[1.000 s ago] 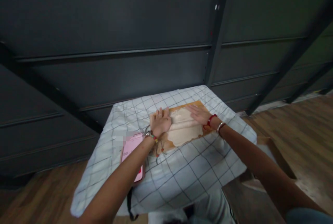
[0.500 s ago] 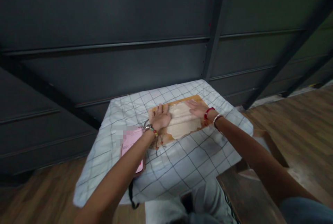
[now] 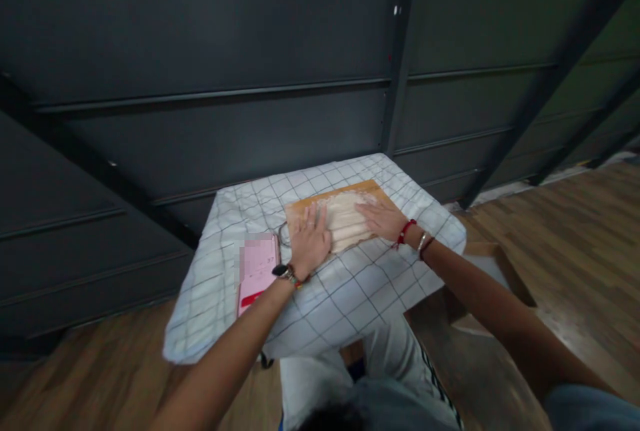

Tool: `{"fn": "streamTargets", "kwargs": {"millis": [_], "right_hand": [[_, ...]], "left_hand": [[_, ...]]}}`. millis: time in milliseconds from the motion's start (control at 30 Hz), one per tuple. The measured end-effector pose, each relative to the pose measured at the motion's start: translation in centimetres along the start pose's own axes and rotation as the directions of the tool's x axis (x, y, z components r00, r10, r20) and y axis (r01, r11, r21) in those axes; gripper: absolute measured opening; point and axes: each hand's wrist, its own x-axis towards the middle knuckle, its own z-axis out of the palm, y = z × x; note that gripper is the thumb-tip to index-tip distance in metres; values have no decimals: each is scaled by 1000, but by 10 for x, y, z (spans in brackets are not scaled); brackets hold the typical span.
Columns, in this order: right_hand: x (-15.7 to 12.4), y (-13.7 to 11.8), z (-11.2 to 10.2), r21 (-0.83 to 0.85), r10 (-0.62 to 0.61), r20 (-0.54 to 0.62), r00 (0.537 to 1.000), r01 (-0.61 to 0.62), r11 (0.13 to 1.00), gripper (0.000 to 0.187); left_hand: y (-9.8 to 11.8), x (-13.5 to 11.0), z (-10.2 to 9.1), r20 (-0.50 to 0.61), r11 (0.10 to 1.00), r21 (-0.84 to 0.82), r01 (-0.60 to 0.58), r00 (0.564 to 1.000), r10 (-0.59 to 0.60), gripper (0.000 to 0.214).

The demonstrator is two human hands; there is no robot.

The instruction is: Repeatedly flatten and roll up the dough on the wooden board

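A pale, flattened sheet of dough (image 3: 345, 219) with a few ridges running across it lies on a wooden board (image 3: 369, 187). My left hand (image 3: 311, 242) rests on the left part of the board and the dough's left edge, fingers stretched out and pointing away from me. On the right side, my right hand (image 3: 384, 219) lies flat over the dough's right end, its fingers extended towards the middle. Both palms face down, and each hides a part of the dough and board beneath it.
A phone (image 3: 259, 269) with a pink screen lies left of the board on a white checked tablecloth (image 3: 350, 294). A dark panelled wall (image 3: 250, 131) stands right behind the table. An open box (image 3: 500, 277) sits low at the right, beside my leg.
My left hand and forearm have come slightly nearer to me. The dough looks shallower from front to back, with its near edge farther from me. The view has shifted a little.
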Motion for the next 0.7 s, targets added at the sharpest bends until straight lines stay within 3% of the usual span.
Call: {"fn": "streamTargets", "kwargs": {"millis": [67, 200, 300, 400, 500, 633, 700], "right_hand": [[-15, -3, 1, 2, -15, -3, 1000, 15, 1000, 42], [-44, -6, 4, 36, -77, 33, 996, 76, 996, 39], [-49, -5, -4, -7, -89, -38, 995, 89, 996, 37], [-30, 5, -20, -42, -166, -109, 980, 163, 986, 36], [4, 23, -27, 35, -222, -54, 974, 224, 974, 30], [42, 48, -8, 159, -230, 114, 967, 211, 965, 27], [51, 56, 3, 141, -199, 104, 975, 183, 973, 25]], "left_hand": [[3, -15, 0, -47, 998, 11, -56, 997, 57, 57], [1, -39, 2, -40, 985, 16, -174, 984, 174, 54], [-5, -41, -3, -59, 984, -14, -177, 983, 175, 53], [-11, -22, -15, -100, 986, -29, -165, 982, 161, 54], [-18, 10, -21, -145, 997, -23, -79, 987, 75, 53], [-26, 43, -7, -60, 997, -12, 80, 995, -81, 52], [-31, 49, 4, 17, 995, 9, 103, 995, -103, 52]]}}
